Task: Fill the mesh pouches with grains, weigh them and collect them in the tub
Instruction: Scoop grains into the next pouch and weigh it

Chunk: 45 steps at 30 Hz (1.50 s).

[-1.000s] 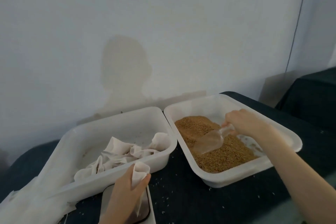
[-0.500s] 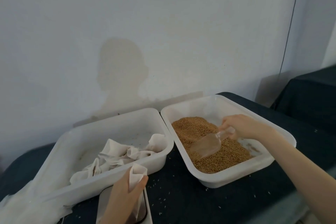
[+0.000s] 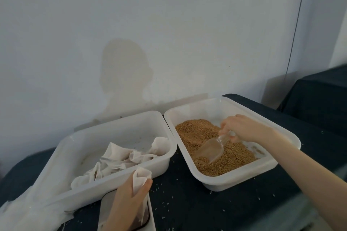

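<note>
One camera only, worn on my head. It looks forward and down across the bench [image 3: 187, 202] toward the wall [image 3: 169, 24], close above my hands, wide-angle.

Pale wall [image 3: 169, 24] with stain [image 3: 125, 73], thin black cable [image 3: 295, 24], dark tablecloth [image 3: 187, 202]

Right of the pouch tub [image 3: 161, 167], a narrow strip of bare desk [image 3: 180, 189] separates it from the grain tub [image 3: 234, 180], whose raised walls block sideways passage.
</note>
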Tool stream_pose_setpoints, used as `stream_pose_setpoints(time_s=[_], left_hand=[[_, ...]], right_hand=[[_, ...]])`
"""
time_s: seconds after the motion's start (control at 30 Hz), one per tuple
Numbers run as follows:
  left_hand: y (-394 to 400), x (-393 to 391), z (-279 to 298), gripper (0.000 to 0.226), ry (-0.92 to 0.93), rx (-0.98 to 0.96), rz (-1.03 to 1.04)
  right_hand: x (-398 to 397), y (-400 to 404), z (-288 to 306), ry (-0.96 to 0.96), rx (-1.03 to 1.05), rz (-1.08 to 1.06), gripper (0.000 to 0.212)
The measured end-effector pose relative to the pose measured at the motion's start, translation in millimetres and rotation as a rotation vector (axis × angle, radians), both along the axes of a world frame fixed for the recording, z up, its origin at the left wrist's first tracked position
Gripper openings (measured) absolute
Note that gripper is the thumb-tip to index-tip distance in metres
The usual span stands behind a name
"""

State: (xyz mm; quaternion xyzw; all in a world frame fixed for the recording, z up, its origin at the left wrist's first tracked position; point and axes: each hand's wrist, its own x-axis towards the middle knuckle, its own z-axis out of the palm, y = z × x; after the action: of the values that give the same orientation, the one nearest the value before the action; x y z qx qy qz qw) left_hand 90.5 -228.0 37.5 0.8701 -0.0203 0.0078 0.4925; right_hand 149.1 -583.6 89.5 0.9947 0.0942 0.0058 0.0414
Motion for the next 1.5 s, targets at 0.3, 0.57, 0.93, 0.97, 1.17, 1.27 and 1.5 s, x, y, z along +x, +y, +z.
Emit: stream_pose_setpoints(time_s=[0.3, 0.57, 0.93, 0.97, 1.17, 1.27, 1.5], left_hand=[[-0.3, 2.7, -6.3, 0.048, -0.026, -0.023, -0.014], [-0.9, 1.4, -5.7, 0.05, -0.031, -0.068, -0.02], [14.4, 1.6, -3.7, 0.02, -0.069, -0.052, -0.035], [15.0, 2.4, -4.4, 0.02, -0.073, -0.047, -0.04], [15.2, 7.6, -12.1, 0.027, -0.058, -0.037, -0.025], [19.3, 8.8, -14.1, 0.034, -0.051, -0.027, 0.017], [41.0, 7.9, -10.8, 0.031, -0.084, 0.103, -0.036]], right_hand=[[-12.9, -14.3, -5.3, 0.151, 0.239, -0.039, 0.025], [-8.7, -11.0, -26.9, 0.103, 0.265, -0.028, 0.012], [-20.5, -17.8, -18.7, 0.055, 0.701, -0.02, 0.024], [-20.5, -15.1, -16.6, 0.056, 0.719, -0.007, 0.025], [-16.1, 8.3, -4.2, 0.033, 0.757, 0.031, 0.027], [-16.6, 24.1, 3.0, -0.005, 0.777, 0.079, 0.027], [-21.5, 77.4, 22.9, 0.067, 0.734, 0.244, 0.023]])
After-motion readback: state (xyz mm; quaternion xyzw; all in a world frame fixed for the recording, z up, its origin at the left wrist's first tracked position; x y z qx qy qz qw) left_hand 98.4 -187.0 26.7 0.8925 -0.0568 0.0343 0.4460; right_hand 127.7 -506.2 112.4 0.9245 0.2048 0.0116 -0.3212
